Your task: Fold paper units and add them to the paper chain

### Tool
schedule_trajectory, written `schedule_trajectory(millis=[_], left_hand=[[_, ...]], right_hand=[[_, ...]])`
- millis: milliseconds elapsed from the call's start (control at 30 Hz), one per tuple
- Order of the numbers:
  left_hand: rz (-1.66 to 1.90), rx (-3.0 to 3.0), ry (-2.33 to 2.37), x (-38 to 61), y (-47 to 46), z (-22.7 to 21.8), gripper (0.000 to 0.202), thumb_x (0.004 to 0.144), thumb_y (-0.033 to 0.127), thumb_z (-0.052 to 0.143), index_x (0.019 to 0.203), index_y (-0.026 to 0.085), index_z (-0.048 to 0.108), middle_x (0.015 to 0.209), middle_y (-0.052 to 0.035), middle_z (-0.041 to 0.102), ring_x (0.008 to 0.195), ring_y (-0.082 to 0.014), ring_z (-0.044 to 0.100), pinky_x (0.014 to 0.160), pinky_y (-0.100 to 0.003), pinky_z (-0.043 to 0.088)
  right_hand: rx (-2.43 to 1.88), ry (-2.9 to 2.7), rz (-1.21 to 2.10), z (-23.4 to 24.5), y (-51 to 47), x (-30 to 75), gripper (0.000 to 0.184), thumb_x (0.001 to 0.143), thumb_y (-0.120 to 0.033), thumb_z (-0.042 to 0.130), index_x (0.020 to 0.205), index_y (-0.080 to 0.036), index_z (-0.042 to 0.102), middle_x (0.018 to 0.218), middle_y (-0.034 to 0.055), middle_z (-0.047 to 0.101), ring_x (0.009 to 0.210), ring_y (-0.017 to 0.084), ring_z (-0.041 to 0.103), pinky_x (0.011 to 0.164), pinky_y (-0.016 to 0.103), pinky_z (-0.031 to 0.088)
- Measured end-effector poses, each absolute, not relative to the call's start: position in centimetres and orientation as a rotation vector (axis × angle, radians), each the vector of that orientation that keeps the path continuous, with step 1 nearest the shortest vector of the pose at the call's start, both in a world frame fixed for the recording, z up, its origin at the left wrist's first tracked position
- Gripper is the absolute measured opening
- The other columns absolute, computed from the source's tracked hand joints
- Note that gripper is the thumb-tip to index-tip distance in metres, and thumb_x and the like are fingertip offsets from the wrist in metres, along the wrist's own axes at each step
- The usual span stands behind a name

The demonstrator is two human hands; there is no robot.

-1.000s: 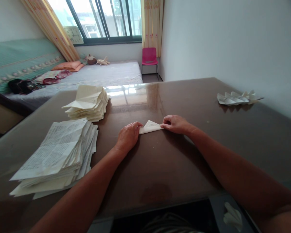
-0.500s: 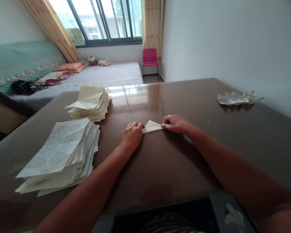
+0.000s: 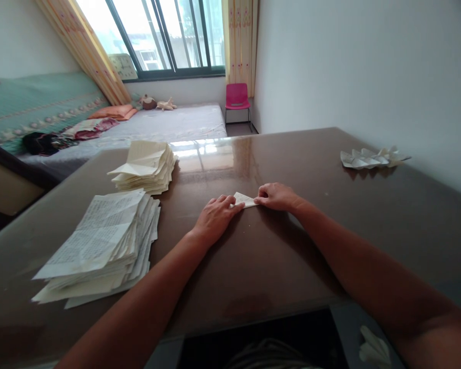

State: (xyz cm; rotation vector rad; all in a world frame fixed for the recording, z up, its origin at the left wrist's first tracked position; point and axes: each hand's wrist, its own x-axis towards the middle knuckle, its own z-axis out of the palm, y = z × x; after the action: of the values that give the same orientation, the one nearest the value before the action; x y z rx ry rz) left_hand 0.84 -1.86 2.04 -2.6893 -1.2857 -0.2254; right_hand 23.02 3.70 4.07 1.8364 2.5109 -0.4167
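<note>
A small folded piece of printed paper (image 3: 245,199) lies on the dark glossy table (image 3: 276,256). My left hand (image 3: 216,216) rests flat on its left part, fingers stretched out over it. My right hand (image 3: 276,197) pinches the paper's right tip against the table, fingers curled. Most of the paper is hidden under my left fingers.
A stack of printed sheets (image 3: 103,241) lies at the near left, and a pile of folded papers (image 3: 146,166) sits behind it. Several folded paper pieces (image 3: 371,158) lie at the far right by the wall. A bed and a pink chair (image 3: 237,97) stand beyond the table.
My left hand has slid right over the folded paper, flattening it, so less paper shows. My right hand stays on the right tip.
</note>
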Motion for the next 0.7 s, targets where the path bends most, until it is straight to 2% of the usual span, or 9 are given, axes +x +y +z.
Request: schedule_trajectory(millis=[300,467,700], left_hand=[[-0.010,-2.610,-1.239,1.6,-2.5,2.6,0.039,0.095,0.023,0.040,0.133,0.028,0.045,0.110,-0.0069,0.058,0.094,-0.0197,0.053,0.079,-0.032,0.041],[0.061,-2.591,-1.215,2.4,-3.1,2.7,0.048,0.094,0.021,0.040,0.141,0.026,0.033,0.110,-0.0096,0.057,0.095,-0.0224,0.054,0.076,-0.033,0.043],[0.077,-2.558,-1.234,3.2,-3.2,3.0,0.045,0.093,0.019,0.038,0.137,0.026,0.039,0.111,-0.0105,0.057,0.097,-0.0251,0.054,0.072,-0.035,0.043]], right_hand=[[1.846,2.521,-0.407,4.0,3.6,23.1,0.027,0.080,-0.048,0.054,0.086,-0.026,0.069,0.099,0.0031,0.071,0.087,0.020,0.063,0.062,0.025,0.038],[1.849,2.506,-0.415,4.1,3.6,23.0,0.028,0.080,-0.049,0.053,0.087,-0.027,0.069,0.097,0.0029,0.071,0.086,0.020,0.063,0.063,0.026,0.039],[1.857,2.523,-0.440,3.9,3.8,23.2,0.027,0.081,-0.049,0.055,0.086,-0.027,0.069,0.097,0.0025,0.071,0.087,0.019,0.063,0.065,0.025,0.040]])
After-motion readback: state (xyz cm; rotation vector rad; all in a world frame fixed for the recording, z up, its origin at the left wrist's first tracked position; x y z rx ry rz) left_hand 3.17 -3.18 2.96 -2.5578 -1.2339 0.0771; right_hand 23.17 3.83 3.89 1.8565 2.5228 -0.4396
